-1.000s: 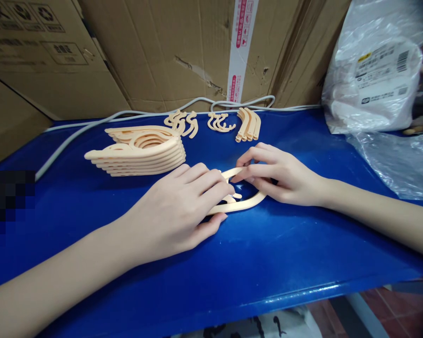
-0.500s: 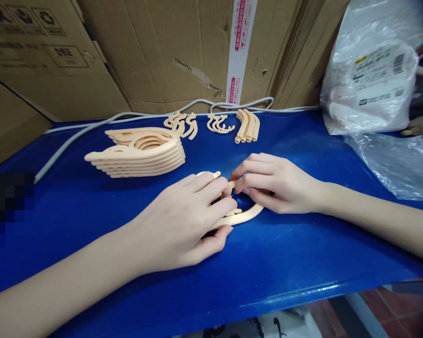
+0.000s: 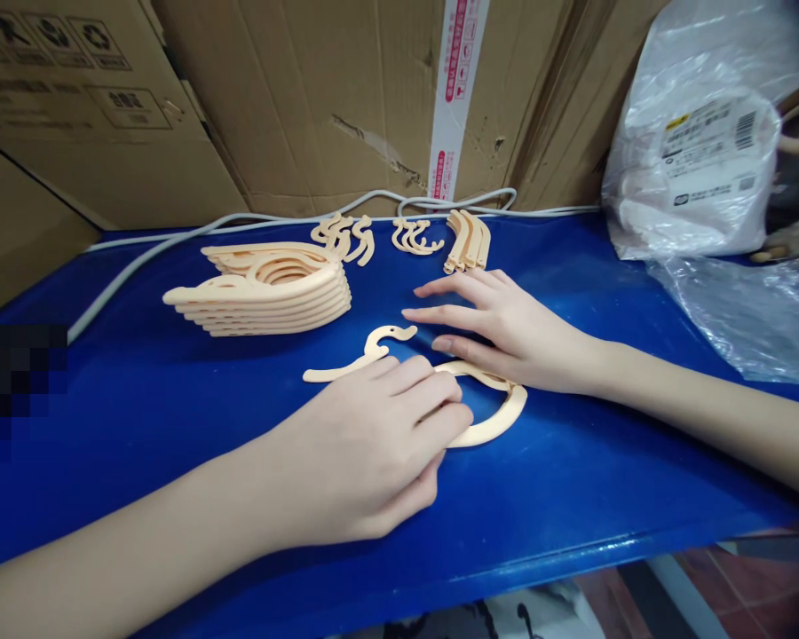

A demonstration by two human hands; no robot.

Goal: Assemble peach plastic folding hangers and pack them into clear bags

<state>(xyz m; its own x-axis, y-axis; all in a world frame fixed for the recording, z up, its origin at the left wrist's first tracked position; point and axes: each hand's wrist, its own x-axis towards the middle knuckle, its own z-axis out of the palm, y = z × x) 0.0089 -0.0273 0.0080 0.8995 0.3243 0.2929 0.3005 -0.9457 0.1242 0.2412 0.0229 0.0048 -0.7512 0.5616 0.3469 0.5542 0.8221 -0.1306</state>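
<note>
A single peach plastic hanger [image 3: 496, 424] lies flat on the blue table [image 3: 573, 497], its swan-shaped hook pointing up at the left. My left hand [image 3: 366, 448] has its fingers curled together on the hanger's middle, with the thumb tucked below. My right hand [image 3: 506, 333] rests over the hanger's right side, fingers stretched out and apart, holding nothing. Behind my hands, to the left, sits a stack of several matching hangers [image 3: 266, 288].
Small peach hook pieces [image 3: 343, 235], more hook pieces [image 3: 413, 236] and curved bars [image 3: 467, 240] lie along the back. A white cable [image 3: 173, 241] runs behind them. Cardboard boxes [image 3: 320, 98] wall the back. A white plastic bag [image 3: 699, 160] and clear plastic [image 3: 759, 311] sit at right.
My right hand has let go of its pinch on the hanger and spread its fingers. The hanger now lies flat with its hook showing. My left hand has shifted slightly toward me.
</note>
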